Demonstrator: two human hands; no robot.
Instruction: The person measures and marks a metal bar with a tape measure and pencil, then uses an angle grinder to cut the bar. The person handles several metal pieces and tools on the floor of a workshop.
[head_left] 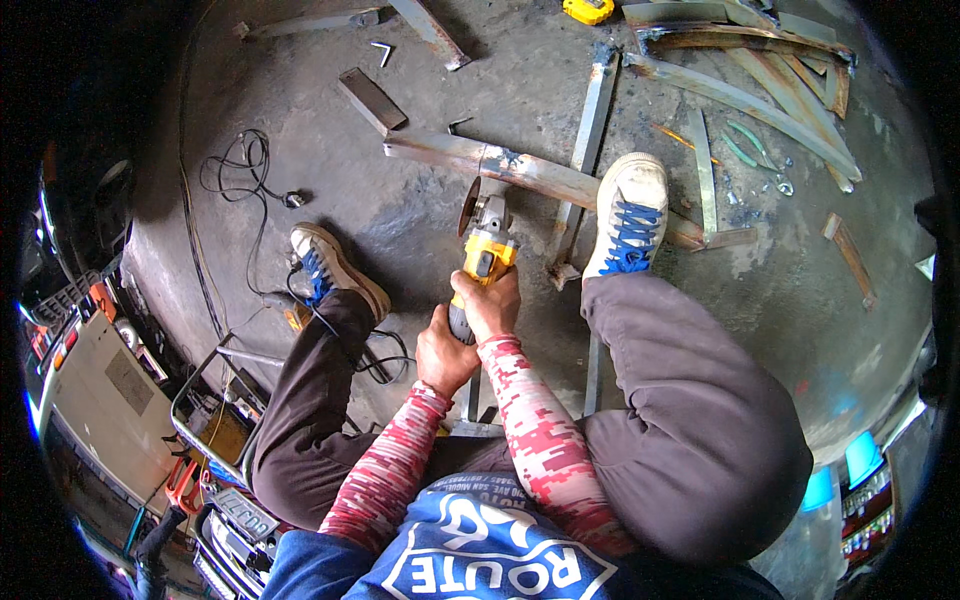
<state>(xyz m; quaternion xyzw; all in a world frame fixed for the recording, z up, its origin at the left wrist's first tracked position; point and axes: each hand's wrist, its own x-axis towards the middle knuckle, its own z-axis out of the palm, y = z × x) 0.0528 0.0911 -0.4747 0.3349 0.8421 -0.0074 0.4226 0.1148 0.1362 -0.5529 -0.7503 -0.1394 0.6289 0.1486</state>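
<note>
My right hand (488,300) grips the yellow body of an angle grinder (492,250), and my left hand (446,355) is closed round its dark rear handle, a little lower. The grinder's thin disc (469,206) stands on edge just below a long steel angle bar (435,152), which lies on the floor across another steel bar (595,115); whether disc and bar touch I cannot tell. My right shoe (630,210) is at that bar, and my left shoe (335,270) is left of the grinder. A black cord (385,360) loops beside my left hand.
Rusty steel offcuts (750,90), green pliers (755,150), a yellow tape measure (587,10) and a small steel piece (365,95) lie on the concrete floor (850,300). Coiled cable (240,180) is at the left, beside clutter and a large white panel (100,400).
</note>
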